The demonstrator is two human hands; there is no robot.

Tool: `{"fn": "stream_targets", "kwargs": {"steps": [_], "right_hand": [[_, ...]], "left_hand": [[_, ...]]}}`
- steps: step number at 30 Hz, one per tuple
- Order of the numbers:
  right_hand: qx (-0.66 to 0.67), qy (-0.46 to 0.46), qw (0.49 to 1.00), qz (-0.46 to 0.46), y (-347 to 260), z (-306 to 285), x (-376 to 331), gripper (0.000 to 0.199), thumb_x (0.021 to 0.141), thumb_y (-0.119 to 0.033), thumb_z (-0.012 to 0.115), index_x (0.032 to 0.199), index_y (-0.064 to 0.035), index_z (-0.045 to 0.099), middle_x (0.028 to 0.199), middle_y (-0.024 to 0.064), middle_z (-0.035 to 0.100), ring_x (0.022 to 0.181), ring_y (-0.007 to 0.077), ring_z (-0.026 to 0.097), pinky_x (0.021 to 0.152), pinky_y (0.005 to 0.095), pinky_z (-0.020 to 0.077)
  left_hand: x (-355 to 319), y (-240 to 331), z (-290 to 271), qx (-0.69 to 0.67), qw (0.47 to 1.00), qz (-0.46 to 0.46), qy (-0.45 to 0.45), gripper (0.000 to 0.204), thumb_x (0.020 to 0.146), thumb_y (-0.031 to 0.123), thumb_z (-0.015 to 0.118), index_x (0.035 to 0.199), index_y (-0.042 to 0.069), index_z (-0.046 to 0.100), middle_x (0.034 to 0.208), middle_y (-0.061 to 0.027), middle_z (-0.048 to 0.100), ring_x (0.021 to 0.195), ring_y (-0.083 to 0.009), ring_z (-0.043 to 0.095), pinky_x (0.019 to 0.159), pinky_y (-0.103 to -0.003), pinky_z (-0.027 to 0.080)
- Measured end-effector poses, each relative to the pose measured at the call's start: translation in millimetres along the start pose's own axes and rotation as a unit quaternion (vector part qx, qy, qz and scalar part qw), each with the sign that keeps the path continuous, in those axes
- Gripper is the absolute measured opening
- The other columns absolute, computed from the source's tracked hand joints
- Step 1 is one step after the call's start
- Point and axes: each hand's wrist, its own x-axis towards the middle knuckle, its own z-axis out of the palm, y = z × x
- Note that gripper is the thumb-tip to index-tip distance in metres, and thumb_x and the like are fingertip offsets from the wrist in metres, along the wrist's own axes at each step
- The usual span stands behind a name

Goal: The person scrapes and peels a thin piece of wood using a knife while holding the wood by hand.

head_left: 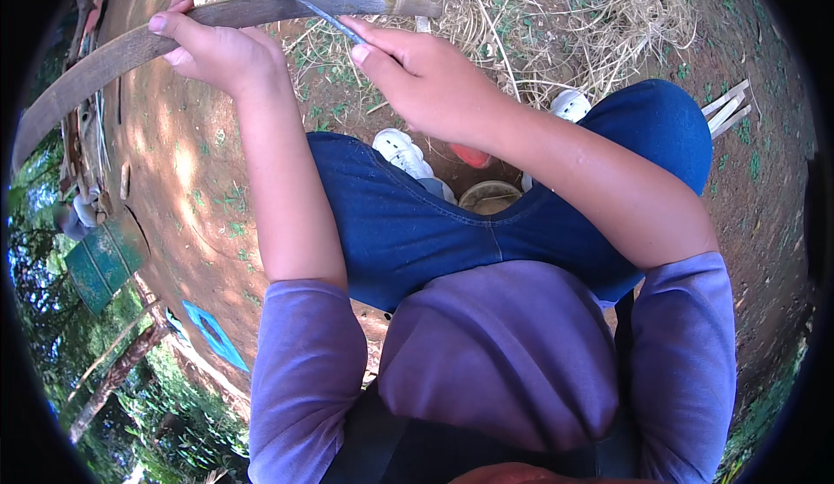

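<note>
A long, flat, curved strip of what looks like split bamboo (pixel 252 9) runs across the upper left, from the far left rim to a paler jointed end. My left hand (pixel 213 48) is closed around it, with the thumb on its near side. In my right hand (pixel 426 76) is a knife (pixel 323 16), seen as a narrow dark blade slanting up to the left. The blade crosses the strip to the right of my left hand; whether it bites into the strip I cannot tell. The knife's handle is hidden in my fist.
Thin pale shavings (pixel 599 36) lie in heaps beyond my hands. Between my legs are a round container (pixel 489 197) and a red object (pixel 469 155), partly hidden. Several pale sticks (pixel 728 109) lie right of my knee. A green panel (pixel 104 261) stands far left, near a blue frame (pixel 215 334).
</note>
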Motion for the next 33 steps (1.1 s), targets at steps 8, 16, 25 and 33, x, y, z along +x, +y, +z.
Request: {"fn": "stream_targets", "kwargs": {"steps": [8, 16, 25, 33], "right_hand": [[-0.056, 0.03, 0.998, 0.016, 33, -10, 15, 0.047, 0.106, -0.032, 0.044, 0.143, -0.0059, 0.058, 0.064, 0.0131, 0.059, 0.061, 0.024, 0.061, 0.066, 0.0411, 0.0491], [-0.013, 0.006, 0.991, 0.135, 30, -18, 19, 0.051, 0.108, -0.03, 0.04, 0.154, -0.0106, 0.047, 0.06, 0.0041, 0.056, 0.05, 0.0154, 0.055, 0.057, 0.0363, 0.0509], [-0.008, -0.003, 0.978, 0.209, 55, -21, 23, 0.053, 0.109, -0.039, 0.041, 0.159, -0.0196, 0.04, 0.063, -0.003, 0.048, 0.05, 0.0096, 0.056, 0.047, 0.0275, 0.0505], [-0.072, -0.008, 0.977, 0.198, 73, -26, 23, 0.053, 0.108, -0.032, 0.039, 0.157, -0.0115, 0.041, 0.06, 0.0037, 0.054, 0.049, 0.0133, 0.055, 0.049, 0.033, 0.0525]], "left_hand": [[-10, 6, 6, -0.013, 1.0, 0.006, -0.02, 0.04, 0.11, 0.043, 0.044, 0.096, 0.006, 0.05, 0.112, -0.0128, 0.057, 0.114, -0.025, 0.052, 0.113, -0.047, 0.037], [-6, 1, 10, -0.03, 0.998, 0.026, -0.042, 0.039, 0.111, 0.041, 0.042, 0.096, 0.006, 0.05, 0.111, -0.0126, 0.056, 0.113, -0.0242, 0.052, 0.114, -0.048, 0.036], [-2, -2, 4, 0.016, 1.0, 0.015, -0.018, 0.046, 0.111, 0.045, 0.039, 0.097, 0.003, 0.053, 0.108, -0.0133, 0.056, 0.113, -0.026, 0.052, 0.113, -0.049, 0.036], [2, -3, 0, 0.031, 0.999, -0.01, 0.005, 0.048, 0.111, 0.045, 0.037, 0.096, 0.003, 0.054, 0.104, -0.0139, 0.059, 0.108, -0.0257, 0.055, 0.11, -0.048, 0.04]]}}
